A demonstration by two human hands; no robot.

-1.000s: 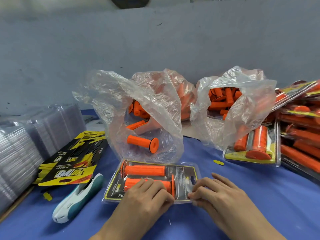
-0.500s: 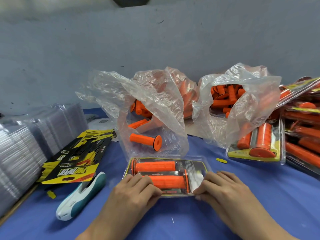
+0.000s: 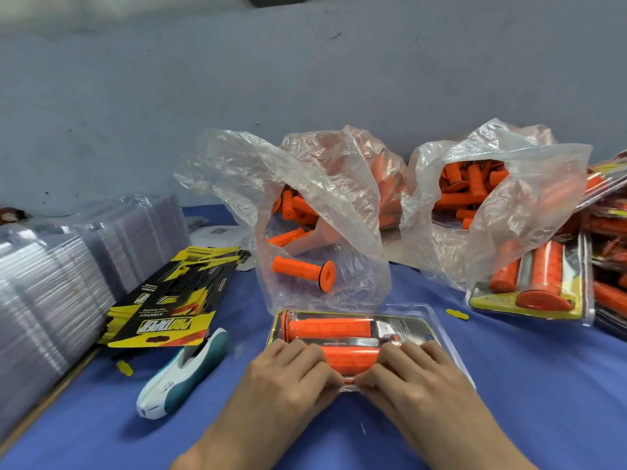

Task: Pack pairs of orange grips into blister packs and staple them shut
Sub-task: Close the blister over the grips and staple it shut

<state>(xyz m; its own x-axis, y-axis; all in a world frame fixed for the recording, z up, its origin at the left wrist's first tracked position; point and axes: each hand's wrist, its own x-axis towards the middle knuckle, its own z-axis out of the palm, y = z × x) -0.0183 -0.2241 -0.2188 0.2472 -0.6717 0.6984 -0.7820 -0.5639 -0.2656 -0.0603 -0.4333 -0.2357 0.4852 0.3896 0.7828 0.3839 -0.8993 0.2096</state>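
Note:
A clear blister pack (image 3: 403,325) with a yellow and black card lies on the blue table in front of me. Two orange grips lie in it side by side: the far grip (image 3: 329,329) shows in full, the near grip (image 3: 349,359) shows only between my hands. My left hand (image 3: 288,374) and my right hand (image 3: 417,374) lie over the pack's near half. Their thumbs and fingertips meet and pinch its near edge at the middle. A white and teal stapler (image 3: 183,371) lies to the left, untouched.
Two open plastic bags of loose orange grips (image 3: 471,184) stand behind the pack, one grip (image 3: 302,269) lying in the left bag's mouth. Printed cards (image 3: 169,320) and stacked empty blisters (image 3: 51,283) are at left. Filled packs (image 3: 536,286) pile up at right.
Both hands have slid inward along the pack's near edge until their thumbs almost touch. The pack has shifted a little to the right and nearer.

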